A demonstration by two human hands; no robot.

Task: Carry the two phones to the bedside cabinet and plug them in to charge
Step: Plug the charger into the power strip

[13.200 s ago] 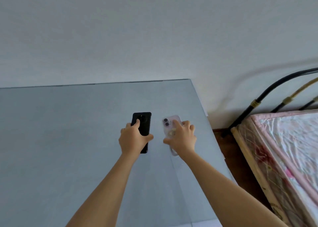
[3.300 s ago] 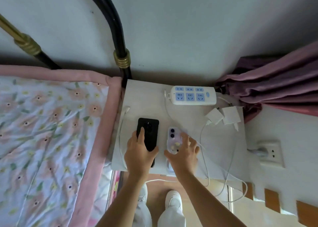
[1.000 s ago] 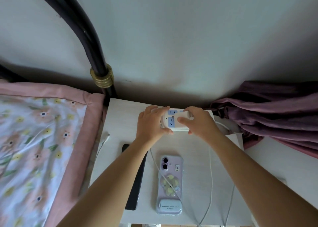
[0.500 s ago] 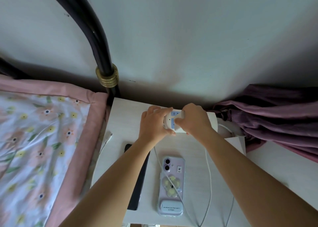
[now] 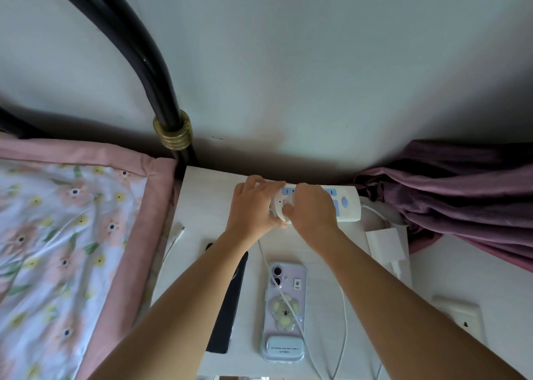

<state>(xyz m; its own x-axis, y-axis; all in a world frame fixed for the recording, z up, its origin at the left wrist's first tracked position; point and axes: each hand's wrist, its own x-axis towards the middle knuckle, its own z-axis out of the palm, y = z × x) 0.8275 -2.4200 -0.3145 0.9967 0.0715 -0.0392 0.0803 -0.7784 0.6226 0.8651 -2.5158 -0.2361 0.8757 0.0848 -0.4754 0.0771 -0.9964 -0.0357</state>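
On the white bedside cabinet (image 5: 207,204) a black phone (image 5: 227,316) lies partly under my left forearm. Beside it on the right lies a lilac phone (image 5: 284,310), face down in a koala case. A white power strip (image 5: 347,206) with blue sockets sits at the cabinet's back edge. My left hand (image 5: 251,206) grips the strip's left end. My right hand (image 5: 311,209) presses down on the strip's left sockets, fingers closed over a charger plug that is mostly hidden. A white cable (image 5: 343,307) runs from under the hands across the lilac phone.
A second white charger adapter (image 5: 385,244) lies at the cabinet's right edge. A loose cable end (image 5: 180,231) hangs over its left edge. The flowered bed (image 5: 72,250) and black bedframe (image 5: 150,71) are left, a purple curtain (image 5: 461,201) right, a wall socket (image 5: 461,319) lower right.
My right hand has slid left along the power strip until it meets the left hand, uncovering the strip's right end with its switch. Both phones lie still.
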